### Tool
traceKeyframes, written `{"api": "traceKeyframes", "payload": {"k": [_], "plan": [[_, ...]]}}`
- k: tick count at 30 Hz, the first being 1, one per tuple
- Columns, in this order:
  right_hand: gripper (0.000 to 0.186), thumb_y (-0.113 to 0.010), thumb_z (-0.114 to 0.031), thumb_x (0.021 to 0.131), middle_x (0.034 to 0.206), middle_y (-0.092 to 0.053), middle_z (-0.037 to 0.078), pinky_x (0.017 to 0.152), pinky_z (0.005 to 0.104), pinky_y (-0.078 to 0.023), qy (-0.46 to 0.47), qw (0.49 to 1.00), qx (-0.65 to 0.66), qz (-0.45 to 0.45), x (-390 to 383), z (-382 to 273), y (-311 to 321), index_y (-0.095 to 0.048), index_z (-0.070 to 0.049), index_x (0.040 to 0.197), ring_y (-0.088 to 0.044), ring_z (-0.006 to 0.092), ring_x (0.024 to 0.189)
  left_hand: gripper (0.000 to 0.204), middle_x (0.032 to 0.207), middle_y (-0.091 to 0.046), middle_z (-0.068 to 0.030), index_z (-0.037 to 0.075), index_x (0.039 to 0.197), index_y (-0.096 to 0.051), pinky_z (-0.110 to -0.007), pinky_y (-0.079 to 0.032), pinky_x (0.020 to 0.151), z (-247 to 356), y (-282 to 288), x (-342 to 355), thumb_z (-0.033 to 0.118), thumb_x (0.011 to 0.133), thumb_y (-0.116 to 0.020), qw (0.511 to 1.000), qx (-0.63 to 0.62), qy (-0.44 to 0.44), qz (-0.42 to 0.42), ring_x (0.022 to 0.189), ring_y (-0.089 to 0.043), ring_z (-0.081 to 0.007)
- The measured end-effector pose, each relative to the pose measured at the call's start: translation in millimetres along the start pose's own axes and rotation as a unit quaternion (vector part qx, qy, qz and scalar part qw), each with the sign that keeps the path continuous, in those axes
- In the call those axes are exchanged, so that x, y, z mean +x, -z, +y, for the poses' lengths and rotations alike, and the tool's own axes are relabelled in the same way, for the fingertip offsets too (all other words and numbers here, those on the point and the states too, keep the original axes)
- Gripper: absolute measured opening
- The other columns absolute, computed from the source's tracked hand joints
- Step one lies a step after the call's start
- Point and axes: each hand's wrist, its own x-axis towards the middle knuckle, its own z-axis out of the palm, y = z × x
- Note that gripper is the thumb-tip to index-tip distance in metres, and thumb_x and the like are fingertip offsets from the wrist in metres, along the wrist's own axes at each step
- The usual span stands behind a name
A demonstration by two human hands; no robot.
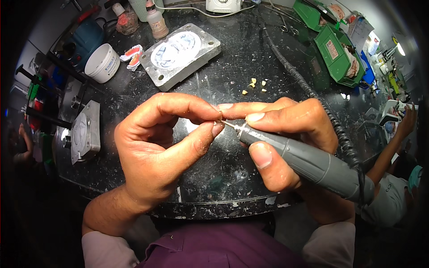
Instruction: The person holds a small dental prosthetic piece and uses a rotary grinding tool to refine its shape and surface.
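Observation:
My left hand (163,143) pinches a tiny piece (218,119) between thumb and index finger, mostly hidden by the fingertips. The thin bit of a grey rotary handpiece (304,161), held in my right hand (286,114), reaches to that piece, and my right index or middle fingertip rests by the left fingers. A coiled black cord (313,98) runs back from the handpiece. Several small yellowish tooth-like pieces (245,92) lie on the black worktop (241,178) beyond my hands.
Metal flask (208,47) with white plaster, another (91,147) at left. Red-and-white denture models (133,56), tub (100,64), bottle (158,24), scissors (290,29), green trays (330,58). A co-worker's hand (406,120) is at right, another person (23,147) far left.

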Motion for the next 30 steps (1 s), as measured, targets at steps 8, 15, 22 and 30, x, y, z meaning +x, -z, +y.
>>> {"api": "traceKeyframes", "payload": {"k": [8, 15, 22, 30], "plan": [[0.025, -0.061, -0.008, 0.089, 0.104, -0.063, 0.031, 0.078, 0.034, -0.056, 0.043, 0.998, -0.035, -0.009, 1.6, 4.6, 3.2, -0.046, 0.0, 0.108, -0.067, 0.0215, 0.087, 0.019, 0.097, -0.068, -0.0136, -0.004, 0.098, -0.063, -0.026, -0.053, 0.082, 0.5, 1.0, 1.2, -0.009, 0.081, -0.068, 0.985, -0.14, 0.104, 0.005, 0.089, -0.065, -0.0144], [0.025, -0.059, -0.005, 0.088, 0.104, -0.062, 0.032, 0.076, 0.0326, -0.058, 0.034, 0.999, 0.014, -0.018, 2.4, 2.2, 6.1, -0.045, 0.002, 0.108, -0.067, 0.0237, 0.088, 0.019, 0.101, -0.067, -0.0146, -0.001, 0.107, -0.063, -0.033, -0.052, 0.09, -7.8, 5.9, 1.2, 0.003, 0.088, -0.061, 0.876, -0.397, 0.272, -0.029, 0.094, -0.066, -0.0224], [0.023, -0.057, -0.001, 0.088, 0.103, -0.062, 0.033, 0.081, 0.0376, -0.058, 0.065, 0.997, -0.025, -0.039, 4.5, 2.7, 5.8, -0.044, 0.004, 0.106, -0.068, 0.0301, 0.092, 0.019, 0.1, -0.067, -0.014, -0.001, 0.107, -0.063, -0.033, -0.051, 0.091, -7.3, 4.2, 0.6, 0.003, 0.089, -0.061, 0.881, -0.392, 0.263, -0.02, 0.094, -0.066, -0.0222], [0.026, -0.06, 0.002, 0.084, 0.101, -0.062, 0.033, 0.08, 0.0361, -0.058, 0.096, 0.995, -0.032, -0.021, 3.5, 8.1, 0.5, -0.046, 0.006, 0.105, -0.068, 0.0296, 0.091, 0.017, 0.099, -0.067, -0.0142, -0.001, 0.105, -0.064, -0.034, -0.05, 0.091, -5.8, 3.6, -0.1, 0.002, 0.088, -0.061, 0.886, -0.385, 0.259, -0.023, 0.094, -0.065, -0.0221]]}}
